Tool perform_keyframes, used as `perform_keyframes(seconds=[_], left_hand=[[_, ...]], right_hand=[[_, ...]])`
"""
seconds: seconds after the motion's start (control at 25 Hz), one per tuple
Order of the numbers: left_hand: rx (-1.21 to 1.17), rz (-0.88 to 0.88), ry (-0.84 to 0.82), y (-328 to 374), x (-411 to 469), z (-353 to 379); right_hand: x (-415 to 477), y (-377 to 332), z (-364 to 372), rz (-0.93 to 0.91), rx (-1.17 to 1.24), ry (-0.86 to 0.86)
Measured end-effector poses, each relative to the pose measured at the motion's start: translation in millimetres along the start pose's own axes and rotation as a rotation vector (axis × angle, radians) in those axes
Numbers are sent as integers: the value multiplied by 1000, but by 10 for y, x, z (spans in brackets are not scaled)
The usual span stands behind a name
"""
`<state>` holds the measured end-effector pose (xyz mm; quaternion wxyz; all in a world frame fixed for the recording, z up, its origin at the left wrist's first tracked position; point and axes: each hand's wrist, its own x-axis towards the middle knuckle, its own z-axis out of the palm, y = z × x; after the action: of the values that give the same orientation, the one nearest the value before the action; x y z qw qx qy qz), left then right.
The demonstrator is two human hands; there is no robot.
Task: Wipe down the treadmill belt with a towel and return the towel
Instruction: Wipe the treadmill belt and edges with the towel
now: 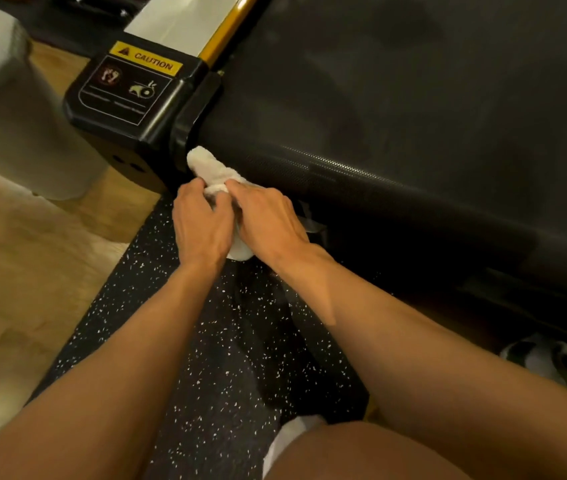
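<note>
A small white towel (211, 168) is bunched against the rear left corner of the black treadmill belt (396, 98), where the belt curves down over the roller. My left hand (202, 223) and my right hand (268, 220) both grip the towel from the near side, fingers closed over it. The towel's upper end pokes out toward the black end cap (129, 95); its lower end shows between my wrists.
The end cap carries a yellow CAUTION label (146, 58). A speckled black rubber mat (205, 341) lies under my arms. A grey rounded object (8, 109) stands on the wooden floor at left. A shoe (559, 362) sits at right. My knee (361, 452) is at the bottom.
</note>
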<state>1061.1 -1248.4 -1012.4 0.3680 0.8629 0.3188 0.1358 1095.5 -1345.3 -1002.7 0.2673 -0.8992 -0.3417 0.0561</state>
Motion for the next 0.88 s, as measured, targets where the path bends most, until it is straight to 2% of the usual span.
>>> perform_keyframes(seconds=[0.12,0.24,0.36,0.52,0.68,0.8,0.88], left_hand=[[-64,12,29,-36,30,-73],[-151,40,108,41,34,-159],[-157,204,156,256,29,-186],[56,446,94,368,93,-198],[319,673,-49,379,193,-295],[491,799,-156,597,110,-212],[591,846,-147,818,-17,-36]], right_hand=[[-28,-63,-36,73,132,20],[-46,-196,-115,81,246,124],[-56,-273,-137,78,280,264],[-76,-98,-313,66,170,422],[-67,60,-648,-21,59,491],[-102,295,-886,51,-66,565],[-177,527,-1024,138,-99,602]])
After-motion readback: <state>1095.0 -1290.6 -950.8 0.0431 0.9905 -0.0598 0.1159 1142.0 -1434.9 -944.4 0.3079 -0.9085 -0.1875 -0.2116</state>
